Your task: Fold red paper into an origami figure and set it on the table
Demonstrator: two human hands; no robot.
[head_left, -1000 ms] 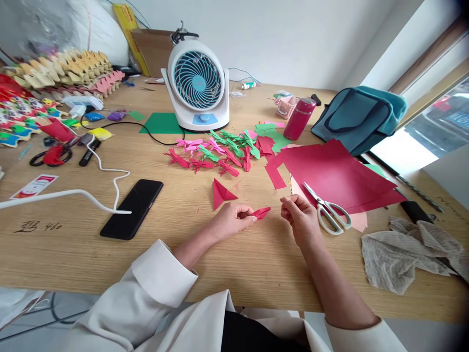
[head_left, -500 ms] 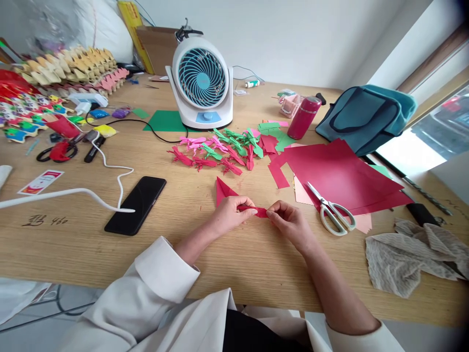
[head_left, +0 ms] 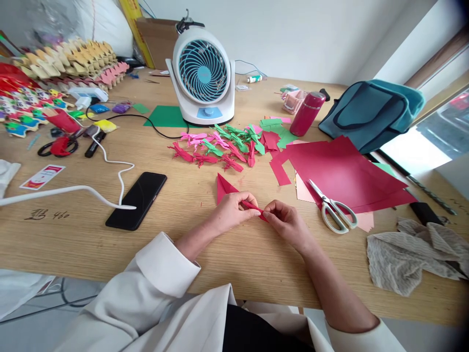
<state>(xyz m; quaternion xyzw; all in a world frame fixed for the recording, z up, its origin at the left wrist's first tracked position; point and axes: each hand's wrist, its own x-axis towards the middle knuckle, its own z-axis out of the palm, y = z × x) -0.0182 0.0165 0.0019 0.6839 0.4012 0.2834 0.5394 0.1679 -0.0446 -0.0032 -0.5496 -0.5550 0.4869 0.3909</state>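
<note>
Two hands: left hand and right hand are both pinching small folded red paper piece, fingertips closed.
Risk: uneven pulling could be tearing its crease.

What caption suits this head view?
Left hand and right hand pinch a folded red paper over the table, scissors nearby.

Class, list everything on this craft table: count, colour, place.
fold: one, red, front centre
triangle: one, red, just behind fold
fan: one, white and blue, back centre
figures: many, red, pink, green, before fan
sheets: several, red, right of centre
scissors: two pairs, white-handled on sheets, black-handled far left
phone: one, black, left of fold
flask: one, dark red, right of fan
bag: one, teal, back right
cloth: one, grey, front right
left grip: one, bare, pinching fold
right grip: one, bare, pinching fold
</note>
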